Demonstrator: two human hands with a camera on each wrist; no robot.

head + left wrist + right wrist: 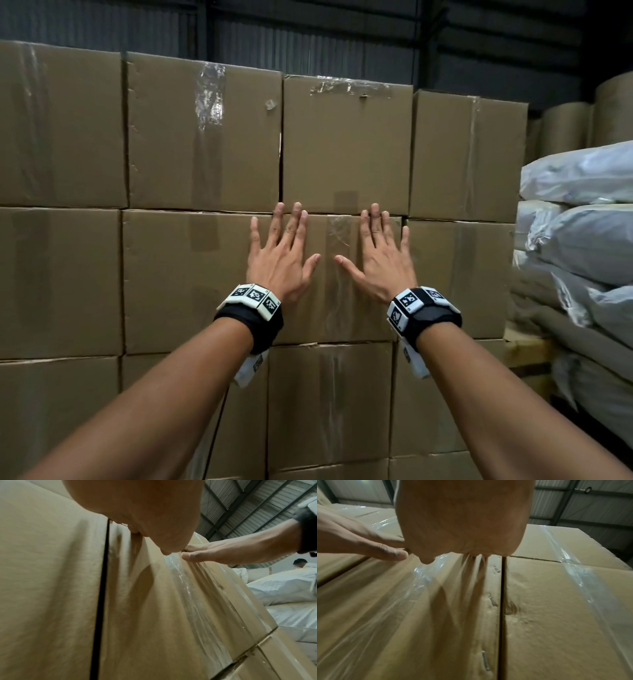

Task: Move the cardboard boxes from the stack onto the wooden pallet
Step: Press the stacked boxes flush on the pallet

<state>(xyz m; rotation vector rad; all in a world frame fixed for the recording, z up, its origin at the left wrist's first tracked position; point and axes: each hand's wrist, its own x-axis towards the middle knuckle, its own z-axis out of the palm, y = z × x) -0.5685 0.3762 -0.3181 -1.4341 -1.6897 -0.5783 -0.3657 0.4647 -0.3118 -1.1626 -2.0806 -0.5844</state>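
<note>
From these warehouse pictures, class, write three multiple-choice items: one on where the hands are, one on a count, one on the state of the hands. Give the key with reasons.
1. Where are the left hand and right hand?
A. On the front of a second-row box
B. On the white sacks
C. On top of the stack

2. How many top-row boxes show in the head view?
A. Two
B. Four
C. Seven

3. How are the hands?
A. Clenched fists
B. Gripping tape
C. Flat, fingers spread

Key: 1 A, both palms lie on the box under the top row; 2 B, four box fronts stand side by side; 3 C, the straight fingers lie against the cardboard.
</note>
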